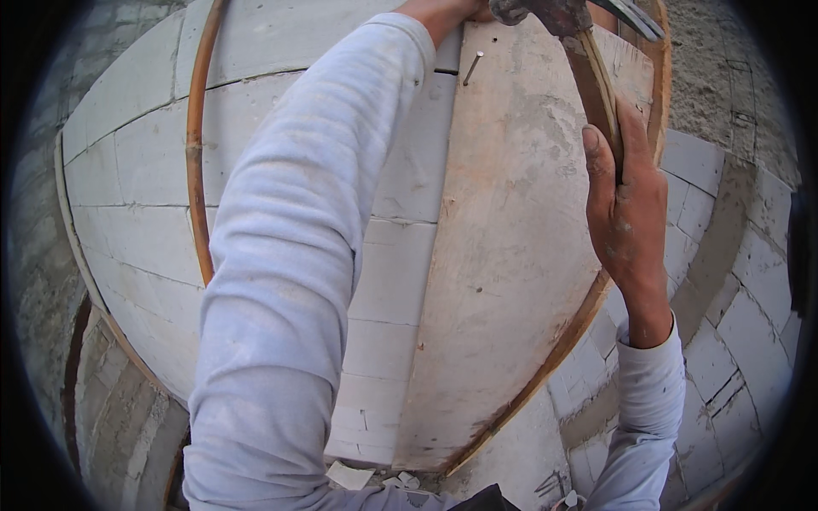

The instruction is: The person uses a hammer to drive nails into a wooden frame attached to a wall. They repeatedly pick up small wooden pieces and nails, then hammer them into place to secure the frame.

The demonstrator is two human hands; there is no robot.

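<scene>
My right hand (629, 204) is wrapped around the wooden handle of a claw hammer (594, 85), its thumb lying along the handle. The hammer's metal head is up at the top edge of the head view. Stretched upward across the middle, my left arm ends in my left hand (452, 12) near the hammer head; the picture's edge cuts off most of its fingers. Beneath both hands stands a wide, stained wooden board (511, 221) against the block wall. A nail (473, 68) sticks out of the board's upper left part.
A wall of pale blocks (153, 162) fills the left, with a slim brown pole (196, 145) running down it. More block wall with mortar joints (741, 341) lies at right, beyond the board's wooden edge strip (545, 379). Broken white chips (351, 475) lie at the bottom.
</scene>
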